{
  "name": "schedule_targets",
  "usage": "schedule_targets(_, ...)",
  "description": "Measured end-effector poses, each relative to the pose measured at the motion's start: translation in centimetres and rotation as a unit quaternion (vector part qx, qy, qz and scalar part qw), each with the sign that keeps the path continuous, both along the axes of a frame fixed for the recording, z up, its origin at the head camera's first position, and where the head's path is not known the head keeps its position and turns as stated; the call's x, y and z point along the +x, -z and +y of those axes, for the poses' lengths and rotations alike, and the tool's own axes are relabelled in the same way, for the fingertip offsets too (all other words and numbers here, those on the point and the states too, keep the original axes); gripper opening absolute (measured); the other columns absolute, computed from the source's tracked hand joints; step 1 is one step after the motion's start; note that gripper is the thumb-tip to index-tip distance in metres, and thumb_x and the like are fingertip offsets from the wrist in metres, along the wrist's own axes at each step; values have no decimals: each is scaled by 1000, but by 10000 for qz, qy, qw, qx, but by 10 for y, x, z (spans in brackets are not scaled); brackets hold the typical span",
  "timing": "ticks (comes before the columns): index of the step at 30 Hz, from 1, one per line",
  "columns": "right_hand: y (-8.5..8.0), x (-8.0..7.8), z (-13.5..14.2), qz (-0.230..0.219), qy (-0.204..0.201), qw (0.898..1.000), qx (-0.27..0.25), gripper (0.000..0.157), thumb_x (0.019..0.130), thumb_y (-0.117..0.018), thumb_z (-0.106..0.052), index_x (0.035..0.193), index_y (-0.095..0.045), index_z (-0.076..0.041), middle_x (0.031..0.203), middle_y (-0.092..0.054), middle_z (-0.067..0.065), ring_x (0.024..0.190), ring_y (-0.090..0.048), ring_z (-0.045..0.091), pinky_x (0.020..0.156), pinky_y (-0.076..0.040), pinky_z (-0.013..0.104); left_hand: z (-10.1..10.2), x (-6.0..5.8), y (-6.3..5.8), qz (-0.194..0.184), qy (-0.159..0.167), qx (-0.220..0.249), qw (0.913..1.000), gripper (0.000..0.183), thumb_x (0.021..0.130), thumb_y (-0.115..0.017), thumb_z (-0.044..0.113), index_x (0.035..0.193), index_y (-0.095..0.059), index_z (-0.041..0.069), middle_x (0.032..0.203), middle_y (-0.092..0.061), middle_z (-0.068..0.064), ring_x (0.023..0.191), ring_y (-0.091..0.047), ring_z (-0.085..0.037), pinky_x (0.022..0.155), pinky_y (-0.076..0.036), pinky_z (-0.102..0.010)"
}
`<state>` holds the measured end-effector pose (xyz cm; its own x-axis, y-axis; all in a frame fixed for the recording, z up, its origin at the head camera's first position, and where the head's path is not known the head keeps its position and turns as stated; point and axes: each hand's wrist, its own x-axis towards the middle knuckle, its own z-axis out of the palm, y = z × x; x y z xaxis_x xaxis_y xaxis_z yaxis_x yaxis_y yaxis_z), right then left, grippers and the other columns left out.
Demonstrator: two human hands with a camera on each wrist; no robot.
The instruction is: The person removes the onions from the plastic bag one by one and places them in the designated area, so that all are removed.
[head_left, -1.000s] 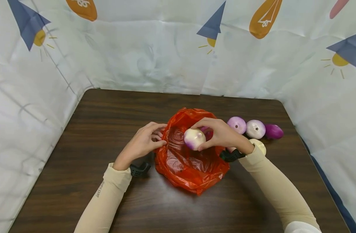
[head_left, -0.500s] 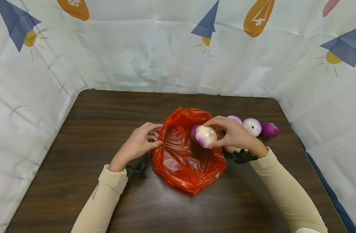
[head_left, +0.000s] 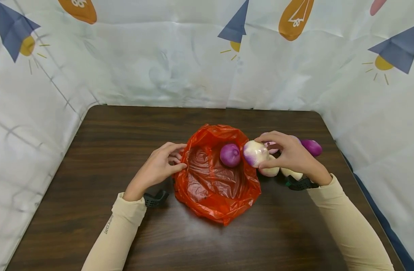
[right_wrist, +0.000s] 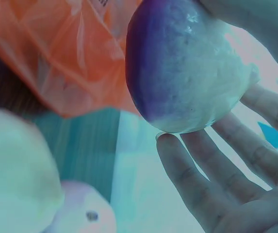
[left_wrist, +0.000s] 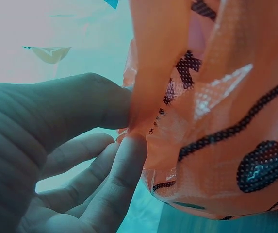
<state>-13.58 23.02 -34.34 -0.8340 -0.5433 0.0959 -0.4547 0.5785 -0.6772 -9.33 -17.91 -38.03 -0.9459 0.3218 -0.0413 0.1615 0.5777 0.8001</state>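
Observation:
A red plastic bag [head_left: 213, 210] stands with its mouth spread wide on the table. My left hand [head_left: 154, 167] pinches its left rim between thumb and fingers; the left wrist view shows the thin film [left_wrist: 216, 116] with dark print. A purple onion [head_left: 230, 155] lies inside, near the right wall. At the bag's right rim, my right hand [head_left: 291, 152] holds a white-and-purple onion [head_left: 255, 154] between thumb and fingers. In the right wrist view, this onion [right_wrist: 187, 73] shows a glossy skin, purple on one side.
Right of the bag, several more onions lie on the dark wooden table [head_left: 152, 124], among them a cream one [head_left: 269, 171] under the right hand and a purple one [head_left: 311, 147] farthest right. A patterned white cloth [head_left: 142, 67] hangs behind the table.
My right hand has carried the white-and-purple onion rightward from over the bag to its right rim, uncovering the purple onion inside. The left hand keeps its hold on the rim.

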Motion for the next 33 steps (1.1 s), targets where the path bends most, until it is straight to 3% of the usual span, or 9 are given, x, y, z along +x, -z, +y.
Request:
schedule_targets(3,-1,3,10,114,92,9999,8,65,72,-97,-21,130,-69,-24,130,-67,-3,110,-62,0,93,-58,17,0,0,0,6,-2,-15,10000,60,92,-78,10,147,-55,6,126,-59,-14,105,-68,-24,91,-63,-38)
schedule_targets(7,-1,5,23,134,325,9994,-77,65,71,-97,-16,130,-70,-21,127,-68,-2,110,-60,-5,94,-55,11,-1,0,1,11,-21,-22,10000,60,92,-78,10,147,-55,6,127,-59,-15,106,-68,-24,91,-63,-38)
schedule_targets(19,8,14,62,260,980,9944,-308,68,69,-96,-6,130,-69,-20,125,-66,-13,104,-62,-2,91,-52,4,-2,0,1,18,-7,-19,10000,60,92,-78,10,147,-55,6,125,-59,-15,105,-68,-25,92,-63,-39)
schedule_targets(28,15,23,95,64,1714,9851,-99,66,72,-96,-16,131,-67,-21,126,-64,-16,105,-65,-15,87,-50,1,-1,0,1,-17,-22,-37,10000,60,92,-78,11,147,-55,6,125,-59,-14,106,-68,-24,92,-63,-40)
schedule_targets(33,23,28,115,-84,1867,9820,-261,66,74,-94,-10,134,-65,-15,132,-62,-18,110,-62,-17,89,-50,1,0,-1,0,-27,-17,-22,10000,60,92,-78,11,147,-55,7,126,-59,-14,106,-68,-24,93,-63,-41)
